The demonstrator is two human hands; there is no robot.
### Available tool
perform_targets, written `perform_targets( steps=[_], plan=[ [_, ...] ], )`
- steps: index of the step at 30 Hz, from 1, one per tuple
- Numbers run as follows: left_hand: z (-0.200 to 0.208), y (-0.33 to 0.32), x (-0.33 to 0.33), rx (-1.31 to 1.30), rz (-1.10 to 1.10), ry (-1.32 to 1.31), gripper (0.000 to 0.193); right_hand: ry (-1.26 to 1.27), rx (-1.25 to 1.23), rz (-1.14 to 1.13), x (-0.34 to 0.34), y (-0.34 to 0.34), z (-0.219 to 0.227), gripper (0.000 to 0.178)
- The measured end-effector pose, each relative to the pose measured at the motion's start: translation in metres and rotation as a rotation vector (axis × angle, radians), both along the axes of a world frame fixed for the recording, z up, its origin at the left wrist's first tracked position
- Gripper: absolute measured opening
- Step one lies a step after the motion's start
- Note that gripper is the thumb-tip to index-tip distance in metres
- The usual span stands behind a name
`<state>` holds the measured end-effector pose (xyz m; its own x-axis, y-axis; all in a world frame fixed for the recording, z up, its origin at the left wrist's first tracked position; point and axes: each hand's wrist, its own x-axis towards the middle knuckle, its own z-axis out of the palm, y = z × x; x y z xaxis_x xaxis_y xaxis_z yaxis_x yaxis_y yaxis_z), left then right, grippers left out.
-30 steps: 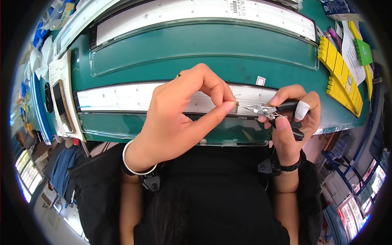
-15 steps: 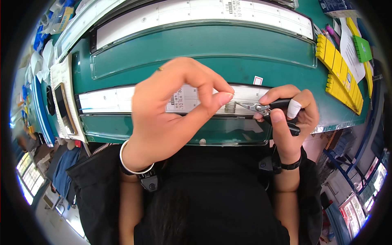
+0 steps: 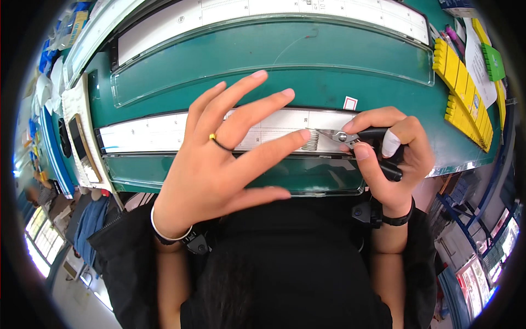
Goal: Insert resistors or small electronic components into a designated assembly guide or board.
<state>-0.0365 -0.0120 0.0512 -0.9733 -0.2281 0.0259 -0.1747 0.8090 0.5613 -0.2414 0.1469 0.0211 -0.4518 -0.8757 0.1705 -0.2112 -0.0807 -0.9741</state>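
Observation:
My left hand (image 3: 211,162) hovers over the near long case with its fingers spread, holding nothing. Its index fingertip is beside a small row of fine metallic loops (image 3: 310,141), like a coil. My right hand (image 3: 405,159) is closed around small pliers (image 3: 343,136) with black handles; white tape wraps one of its fingers. The plier tips lie at the upper edge of the loops. Under them runs a white strip with ruled marks (image 3: 164,129), set in the dark-edged case. The case's clear lid (image 3: 329,174) lies folded toward me.
Farther off lies a second long case with a white ruled strip (image 3: 230,19) and clear lid. A thin thread (image 3: 293,49) rests on the green table there. Yellow slotted boards (image 3: 463,96) and a green block (image 3: 493,63) are at right; a phone (image 3: 84,145) is at left.
My left hand has gone from a thumb-and-finger pinch to spread fingers, moving slightly left. A thin thread now shows on the far part of the table. The pliers stay near the loops.

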Motion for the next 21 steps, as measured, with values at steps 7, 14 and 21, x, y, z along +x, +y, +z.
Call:
perform_targets(
  steps=[7, 14, 21],
  plan=[
    [-0.005, 0.013, 0.003, -0.145, -0.013, -0.152, 0.085, -0.006, 0.020, -0.005, -0.001, -0.002, 0.003, 0.034],
    [-0.008, 0.013, 0.002, -0.174, -0.014, -0.154, 0.078, -0.020, 0.017, -0.014, -0.004, 0.000, 0.001, 0.033],
    [-0.006, 0.015, 0.001, -0.179, 0.002, -0.153, 0.076, 0.106, -0.036, 0.140, -0.012, 0.002, -0.001, 0.023]
  ],
)
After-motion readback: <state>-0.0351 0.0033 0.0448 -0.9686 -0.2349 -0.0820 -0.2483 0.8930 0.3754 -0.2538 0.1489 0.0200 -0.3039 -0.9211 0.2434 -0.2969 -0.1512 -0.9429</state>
